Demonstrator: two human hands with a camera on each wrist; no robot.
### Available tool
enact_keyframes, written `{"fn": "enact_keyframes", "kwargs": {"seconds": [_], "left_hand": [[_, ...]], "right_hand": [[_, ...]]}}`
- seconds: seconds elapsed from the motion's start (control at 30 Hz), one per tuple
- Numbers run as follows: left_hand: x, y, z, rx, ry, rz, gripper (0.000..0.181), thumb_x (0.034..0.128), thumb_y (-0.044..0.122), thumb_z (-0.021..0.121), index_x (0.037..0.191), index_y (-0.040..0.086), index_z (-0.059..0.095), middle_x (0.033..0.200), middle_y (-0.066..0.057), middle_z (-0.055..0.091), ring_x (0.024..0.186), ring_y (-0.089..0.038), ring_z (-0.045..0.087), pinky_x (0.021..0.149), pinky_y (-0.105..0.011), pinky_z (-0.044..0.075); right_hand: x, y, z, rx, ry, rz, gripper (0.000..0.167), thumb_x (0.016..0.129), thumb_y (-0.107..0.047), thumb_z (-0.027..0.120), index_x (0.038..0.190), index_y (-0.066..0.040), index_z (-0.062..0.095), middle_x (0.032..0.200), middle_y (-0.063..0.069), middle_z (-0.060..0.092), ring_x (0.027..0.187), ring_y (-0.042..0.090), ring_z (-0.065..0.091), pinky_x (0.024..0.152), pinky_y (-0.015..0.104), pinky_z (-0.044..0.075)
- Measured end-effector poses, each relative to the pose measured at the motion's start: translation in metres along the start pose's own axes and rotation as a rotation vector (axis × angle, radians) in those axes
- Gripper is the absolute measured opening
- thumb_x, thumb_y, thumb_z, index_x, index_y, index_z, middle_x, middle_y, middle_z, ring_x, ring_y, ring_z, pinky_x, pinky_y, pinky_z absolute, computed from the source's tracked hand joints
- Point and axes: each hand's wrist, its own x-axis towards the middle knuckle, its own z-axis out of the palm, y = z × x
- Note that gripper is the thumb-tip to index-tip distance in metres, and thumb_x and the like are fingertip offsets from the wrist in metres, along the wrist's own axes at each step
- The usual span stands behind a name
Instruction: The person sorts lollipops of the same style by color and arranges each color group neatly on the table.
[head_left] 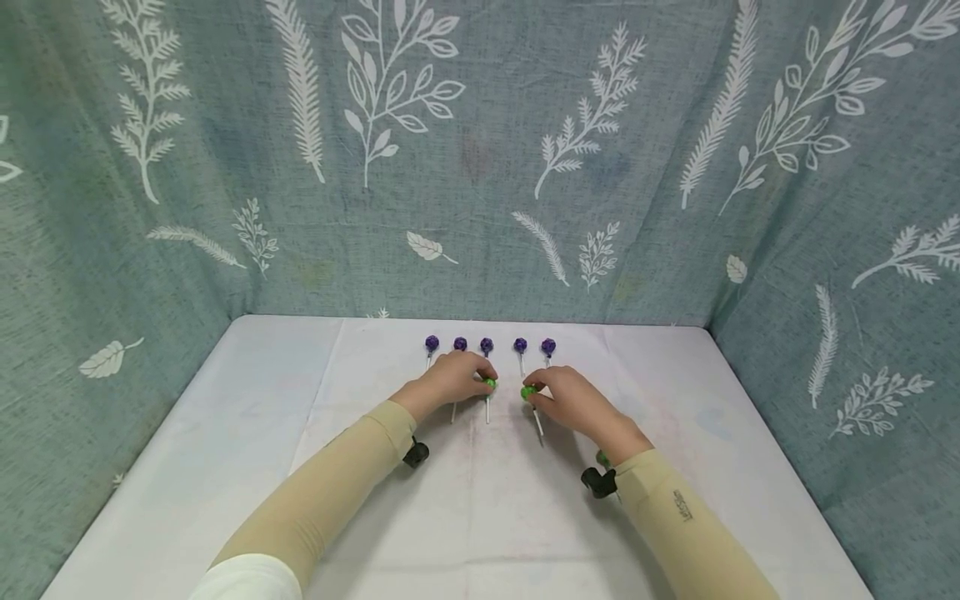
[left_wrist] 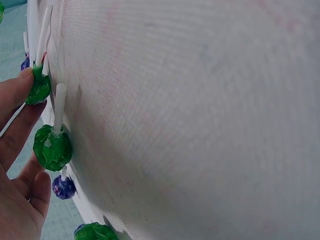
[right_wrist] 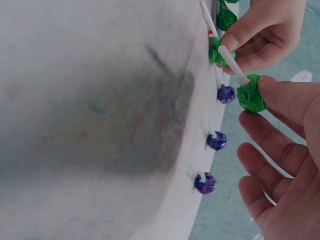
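Note:
My left hand (head_left: 452,377) pinches the green-wrapped head of a lollipop (left_wrist: 39,90) between thumb and fingers, its white stick pointing toward me. Just to the right, my right hand (head_left: 573,400) holds another green lollipop (right_wrist: 251,95) by its head, thumb against fingers, stick slanting down toward the near side. Beyond both hands runs a row of several purple-wrapped lollipops (head_left: 521,344), heads toward the back edge. Beside the left hand, its wrist view shows a further green lollipop (left_wrist: 52,148), which the hand mostly hides in the head view.
A green lollipop (head_left: 603,458) lies partly hidden beneath the right forearm. The white-covered table (head_left: 375,533) ends at a leaf-patterned curtain (head_left: 480,250) behind and at both sides. Black wrist cameras (head_left: 598,482) sit under the sleeves.

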Motion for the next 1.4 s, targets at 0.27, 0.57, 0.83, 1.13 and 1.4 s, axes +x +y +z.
{"fn": "enact_keyframes", "kwargs": {"seconds": [0.27, 0.57, 0.83, 1.13, 1.4], "left_hand": [[0.0, 0.001, 0.001, 0.0, -0.004, 0.004, 0.022, 0.0909, 0.035, 0.073, 0.112, 0.027, 0.075, 0.107, 0.013, 0.07, 0.108, -0.019, 0.062, 0.099, -0.053, 0.041], [-0.001, 0.001, 0.001, -0.002, 0.005, 0.006, 0.022, 0.0905, 0.034, 0.074, 0.111, 0.026, 0.075, 0.109, 0.013, 0.07, 0.108, -0.019, 0.063, 0.1, -0.052, 0.041], [-0.001, 0.002, 0.002, -0.002, 0.006, -0.006, 0.021, 0.0909, 0.034, 0.074, 0.111, 0.026, 0.075, 0.109, 0.013, 0.07, 0.11, -0.018, 0.062, 0.101, -0.053, 0.039], [-0.001, 0.003, 0.001, -0.002, 0.012, -0.005, 0.022, 0.0906, 0.033, 0.074, 0.111, 0.025, 0.075, 0.11, 0.013, 0.07, 0.108, -0.018, 0.062, 0.1, -0.052, 0.041], [-0.002, 0.003, -0.001, -0.006, 0.01, -0.01, 0.023, 0.0906, 0.033, 0.074, 0.112, 0.025, 0.075, 0.11, 0.012, 0.07, 0.109, -0.019, 0.062, 0.1, -0.053, 0.04]], "right_hand": [[0.012, 0.002, 0.0, -0.005, -0.011, 0.037, 0.022, 0.097, -0.022, 0.067, 0.117, -0.016, 0.07, 0.105, -0.002, 0.069, 0.101, 0.017, 0.064, 0.084, 0.035, 0.052], [0.024, 0.008, 0.003, -0.002, 0.001, 0.112, 0.023, 0.097, -0.022, 0.067, 0.117, -0.013, 0.07, 0.105, 0.002, 0.069, 0.1, 0.021, 0.064, 0.085, 0.038, 0.052], [0.031, 0.013, 0.01, -0.012, -0.023, 0.197, 0.027, 0.097, -0.025, 0.066, 0.122, -0.013, 0.068, 0.107, 0.003, 0.069, 0.096, 0.02, 0.064, 0.081, 0.037, 0.053], [0.033, 0.014, 0.016, -0.015, -0.025, 0.203, 0.027, 0.097, -0.025, 0.067, 0.12, -0.011, 0.068, 0.101, 0.002, 0.069, 0.095, 0.02, 0.065, 0.084, 0.04, 0.052], [0.034, 0.015, 0.018, -0.021, -0.04, 0.219, 0.029, 0.097, -0.026, 0.066, 0.122, -0.011, 0.067, 0.103, 0.002, 0.069, 0.097, 0.019, 0.065, 0.084, 0.039, 0.052]]}}
